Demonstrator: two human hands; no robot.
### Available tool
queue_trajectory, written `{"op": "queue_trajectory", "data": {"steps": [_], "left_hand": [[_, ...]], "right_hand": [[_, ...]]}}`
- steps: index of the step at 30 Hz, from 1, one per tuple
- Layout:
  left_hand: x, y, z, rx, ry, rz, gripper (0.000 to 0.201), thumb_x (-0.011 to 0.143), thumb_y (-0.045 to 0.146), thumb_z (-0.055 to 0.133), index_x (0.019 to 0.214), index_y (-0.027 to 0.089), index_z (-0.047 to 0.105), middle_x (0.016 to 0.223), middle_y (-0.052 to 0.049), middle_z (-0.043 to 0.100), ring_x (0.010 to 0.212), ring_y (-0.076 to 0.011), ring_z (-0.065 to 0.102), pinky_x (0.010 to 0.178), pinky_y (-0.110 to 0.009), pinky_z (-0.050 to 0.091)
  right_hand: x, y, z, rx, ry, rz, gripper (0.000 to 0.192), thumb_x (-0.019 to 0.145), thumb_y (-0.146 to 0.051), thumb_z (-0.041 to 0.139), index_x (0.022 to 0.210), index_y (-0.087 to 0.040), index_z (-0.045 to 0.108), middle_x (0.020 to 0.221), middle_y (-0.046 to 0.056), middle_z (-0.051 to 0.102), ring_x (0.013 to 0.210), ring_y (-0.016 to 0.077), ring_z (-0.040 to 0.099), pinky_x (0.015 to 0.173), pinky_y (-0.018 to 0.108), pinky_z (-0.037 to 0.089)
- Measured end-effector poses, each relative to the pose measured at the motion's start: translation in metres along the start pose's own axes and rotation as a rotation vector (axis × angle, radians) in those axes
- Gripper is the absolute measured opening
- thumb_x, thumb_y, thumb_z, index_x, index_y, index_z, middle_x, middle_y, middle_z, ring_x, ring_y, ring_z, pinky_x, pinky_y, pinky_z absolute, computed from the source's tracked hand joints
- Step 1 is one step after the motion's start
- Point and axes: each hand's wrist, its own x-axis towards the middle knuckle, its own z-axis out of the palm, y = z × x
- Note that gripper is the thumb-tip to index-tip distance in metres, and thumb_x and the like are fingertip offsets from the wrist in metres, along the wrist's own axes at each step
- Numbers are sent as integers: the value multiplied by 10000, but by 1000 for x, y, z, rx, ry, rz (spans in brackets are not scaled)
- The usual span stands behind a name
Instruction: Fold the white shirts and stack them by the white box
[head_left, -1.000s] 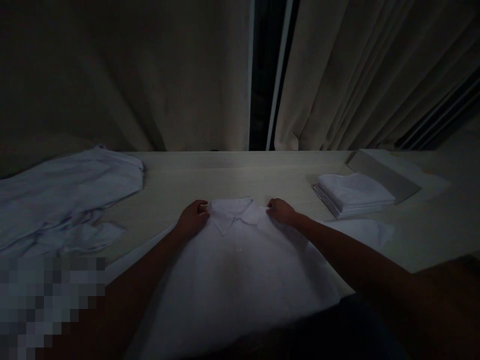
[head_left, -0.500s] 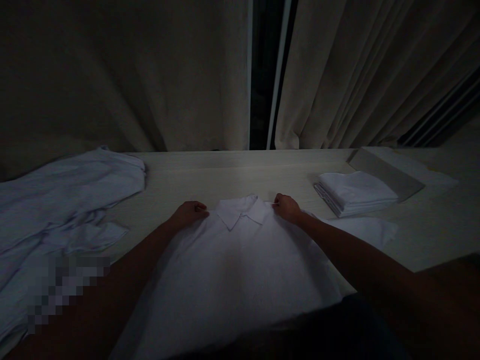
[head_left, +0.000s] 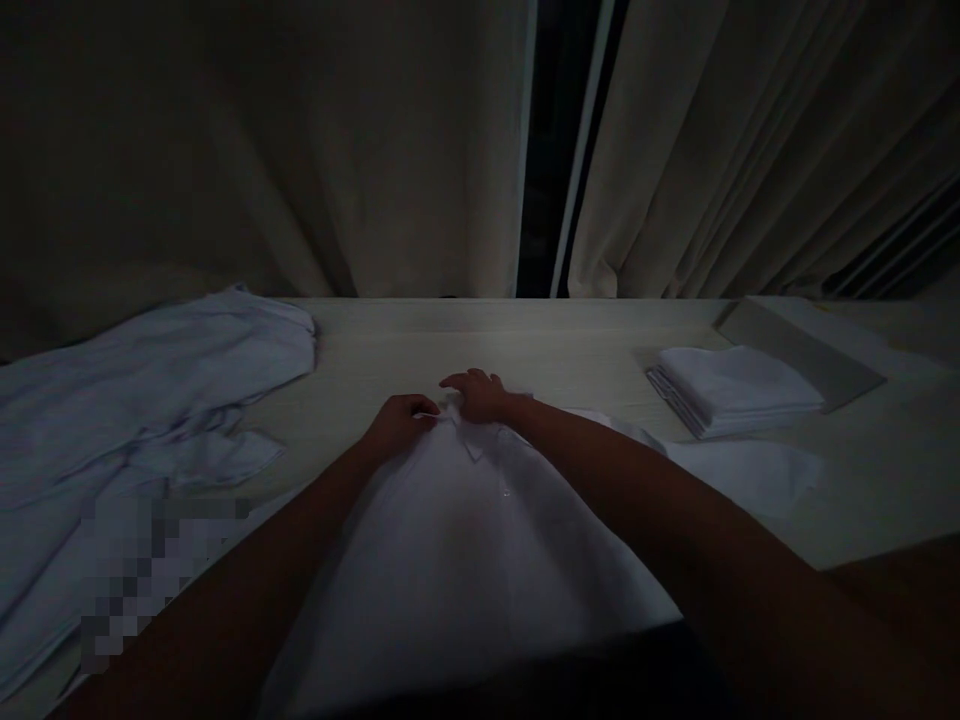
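Note:
A white collared shirt (head_left: 450,540) lies front up on the table, its lower end toward my body. My left hand (head_left: 401,425) pinches the shirt's shoulder edge, left of the collar, between thumb and fingers. Over the collar (head_left: 472,440) rests my right hand (head_left: 480,395), fingers stretched to the left and slightly apart, close beside the left hand. It covers much of the collar. Small buttons show faintly down the shirt's front. One white sleeve (head_left: 742,470) extends out to the right, beyond my right forearm.
A heap of white garments (head_left: 172,370) lies at the left of the pale table (head_left: 420,340). To the right sits a folded white stack (head_left: 739,385), with a flat grey board (head_left: 802,340) behind it. Beige curtains (head_left: 420,150) hang beyond the table's far edge.
My right hand has left the right shoulder and moved left onto the collar, its fingers now stretched. The left hand keeps its pinch. The view has shifted slightly left.

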Motion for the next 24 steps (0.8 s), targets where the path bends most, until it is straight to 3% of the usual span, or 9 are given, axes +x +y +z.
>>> {"op": "queue_trajectory", "data": {"steps": [3, 6, 9, 12, 16, 18, 20, 22, 24], "left_hand": [[1, -1, 0, 23, 21, 21, 195, 723, 263, 601, 883, 190, 686, 942, -38, 728, 877, -156, 655, 844, -278, 480], [2, -6, 1, 86, 66, -14, 236, 726, 276, 612, 939, 194, 674, 990, -49, 719, 907, -162, 647, 840, -280, 475], [-1, -14, 2, 192, 113, -119, 321, 736, 370, 616, 981, 169, 669, 1022, -114, 706, 925, -224, 645, 813, -339, 477], [-3, -20, 2, 292, 83, -219, 391, 733, 486, 606, 893, 141, 695, 962, -173, 707, 899, -289, 655, 773, -386, 480], [-1, -23, -1, 356, 32, -266, 432, 770, 532, 543, 883, 152, 713, 993, -174, 710, 926, -291, 659, 780, -371, 478], [0, -24, -3, 359, 22, -272, 426, 792, 520, 515, 904, 162, 718, 1030, -159, 708, 945, -278, 657, 782, -356, 478], [1, -26, -3, 356, 18, -279, 404, 804, 495, 503, 900, 169, 721, 1040, -148, 709, 950, -270, 657, 782, -350, 478], [1, -27, -2, 353, 21, -285, 383, 815, 471, 491, 901, 175, 718, 1053, -141, 707, 963, -265, 654, 791, -348, 479], [0, -28, 0, 356, 31, -296, 378, 824, 463, 480, 923, 178, 708, 1073, -143, 701, 982, -271, 649, 798, -357, 481]], "right_hand": [[21, -10, 5, -13, -113, 3, 403, 814, -228, 584, 1205, -313, 624, 1318, 35, 592, 1251, 273, 477, 1048, 547, 300], [32, -8, 3, -41, -102, 5, 279, 794, -205, 610, 1056, -264, 683, 1199, 50, 653, 1156, 252, 546, 1020, 487, 325], [34, -4, 2, -65, -48, 28, 282, 800, -195, 610, 1075, -236, 662, 1169, 68, 660, 1136, 252, 548, 998, 463, 330], [29, -6, 5, -77, 1, 23, 264, 813, -155, 579, 1054, -228, 662, 1133, 72, 670, 1137, 250, 538, 998, 456, 328], [15, -9, 7, -61, 100, 0, 450, 835, -208, 613, 1278, -251, 545, 1318, 74, 583, 1247, 261, 454, 1060, 492, 275], [3, -2, 3, -14, 191, 2, 526, 842, -244, 634, 1346, -254, 485, 1395, 68, 524, 1279, 256, 427, 1082, 489, 268], [-19, 14, -1, 28, 301, 46, 460, 878, -205, 569, 1333, -215, 504, 1377, 76, 539, 1257, 227, 457, 1079, 430, 308], [-54, 39, -3, 25, 396, 132, 416, 904, -137, 459, 1314, -159, 525, 1340, 101, 566, 1234, 199, 485, 1065, 361, 345], [-100, 67, 0, -23, 412, 214, 422, 924, -134, 383, 1321, -122, 526, 1337, 131, 566, 1243, 201, 490, 1067, 344, 358]]}}
